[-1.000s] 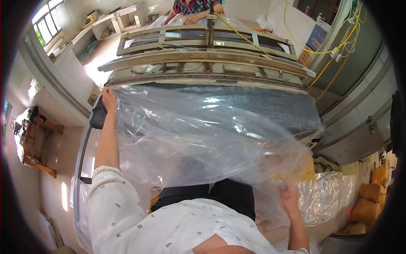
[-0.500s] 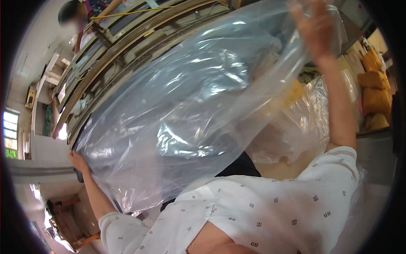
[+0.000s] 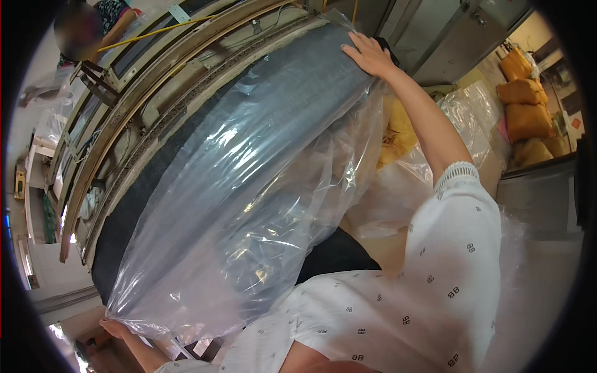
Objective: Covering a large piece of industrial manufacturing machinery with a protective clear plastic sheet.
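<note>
A large clear plastic sheet (image 3: 242, 161), perhaps a bag, stretches across a dark padded work surface (image 3: 118, 242) and hangs over its near edge. At the lower left, my left hand (image 3: 113, 327) is closed on a gathered corner of the plastic. My right hand (image 3: 369, 56) lies flat on the sheet at the far right end of the dark surface, fingers spread. Between my hands the plastic is drawn fairly smooth along the top, while its lower part is wrinkled and loose.
Behind the dark surface runs a long machine frame with metal rails (image 3: 134, 81). A co-worker (image 3: 112, 18) is at its far left. More clear plastic (image 3: 466, 112) and a yellow bundle (image 3: 396, 130) lie to the right. Orange-brown sacks (image 3: 528, 118) are stacked farther right, near a metal cabinet (image 3: 466, 37).
My right hand has come down from the air onto the dark surface, flattening the billowing plastic. My left hand has moved lower, still holding its corner.
</note>
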Demonstrator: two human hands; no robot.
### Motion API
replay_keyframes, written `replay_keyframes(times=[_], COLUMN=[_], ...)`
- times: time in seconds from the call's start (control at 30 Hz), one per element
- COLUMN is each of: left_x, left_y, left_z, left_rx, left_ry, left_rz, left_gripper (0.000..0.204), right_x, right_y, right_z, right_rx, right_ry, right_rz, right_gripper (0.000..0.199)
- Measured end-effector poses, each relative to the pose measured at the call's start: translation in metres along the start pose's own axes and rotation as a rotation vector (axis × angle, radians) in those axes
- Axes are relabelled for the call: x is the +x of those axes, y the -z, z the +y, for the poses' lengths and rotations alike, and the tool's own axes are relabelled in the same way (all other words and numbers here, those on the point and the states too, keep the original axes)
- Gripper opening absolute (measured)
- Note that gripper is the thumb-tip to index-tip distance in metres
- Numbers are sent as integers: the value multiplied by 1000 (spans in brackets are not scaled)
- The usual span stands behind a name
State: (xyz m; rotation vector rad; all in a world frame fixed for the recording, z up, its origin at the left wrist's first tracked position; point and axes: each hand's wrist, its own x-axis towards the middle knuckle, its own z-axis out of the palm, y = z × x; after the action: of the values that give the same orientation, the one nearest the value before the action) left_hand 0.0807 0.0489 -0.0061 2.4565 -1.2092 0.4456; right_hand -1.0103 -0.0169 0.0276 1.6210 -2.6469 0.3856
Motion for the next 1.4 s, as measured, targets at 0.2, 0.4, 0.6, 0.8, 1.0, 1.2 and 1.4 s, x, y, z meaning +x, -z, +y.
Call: replay_keyframes(times=[0.2,0.4,0.6,0.8,1.0,1.2,1.4], left_x=[5,-27,13,-46,-92,-113,-122], left_y=[59,95,159,119,154,190,183], left_z=[-66,-124,-199,-203,-219,-257,-225], left_rx=[99,76,-113,-379,-605,-962,-897], left_ry=[305,528,537,531,510,591,650], left_rz=[-31,-61,27,22,74,-57,1], left_gripper=[28,32,36,40,43,46,42], right_x=[5,-43,-15,-9,-4,-8,-9], right_y=[-15,1,-28,-18,-29,-30,-21], right_z=[-49,-78,-102,-112,-123,-131,-120], right_rx=[-75,13,41,-89,-91,-30,-137], right_ry=[284,527,566,524,470,447,457], right_rz=[50,25,27,10,24,19,71], right_gripper=[65,62,63,64,65,65,63])
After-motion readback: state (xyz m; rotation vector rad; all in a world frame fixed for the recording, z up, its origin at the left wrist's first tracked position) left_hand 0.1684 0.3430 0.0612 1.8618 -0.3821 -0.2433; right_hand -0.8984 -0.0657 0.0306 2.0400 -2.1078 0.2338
